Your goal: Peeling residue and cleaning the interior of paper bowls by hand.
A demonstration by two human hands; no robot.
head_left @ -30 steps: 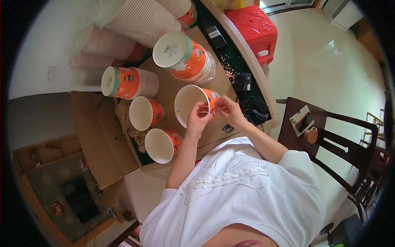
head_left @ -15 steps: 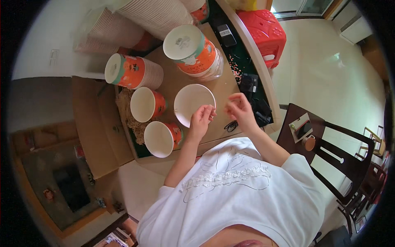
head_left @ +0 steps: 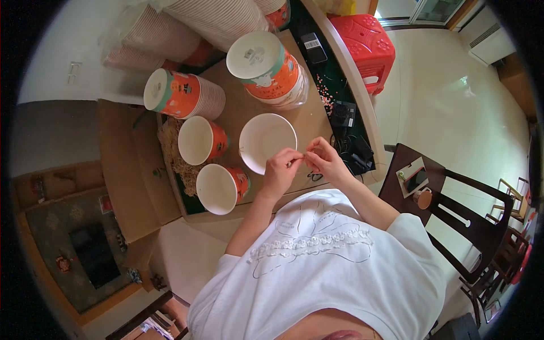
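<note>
My left hand [head_left: 281, 171] and my right hand [head_left: 328, 161] meet fingertip to fingertip at the near right rim of a large paper tub [head_left: 263, 136]. Both are closed in a pinch. Whatever lies between the fingers is too small to make out. The tub stands mouth up, showing its white inside. To its left, two paper buckets with orange outsides lean with their mouths toward me: the farther bucket [head_left: 196, 140] and the nearer bucket [head_left: 217, 189].
Beyond the tub stand an upside-down stack of orange buckets [head_left: 271, 76] and another stack [head_left: 184, 96] tilted at the left. Brown fibrous scraps [head_left: 180, 156] lie by an open cardboard flap [head_left: 133, 164]. Black adapters [head_left: 343, 114] and pink bits [head_left: 324, 93] edge the table; a red stool [head_left: 365, 48] stands beyond.
My right hand has moved left and my left hand slightly right, so their fingertips now meet. Earlier there was a gap between them. The buckets have stayed in place.
</note>
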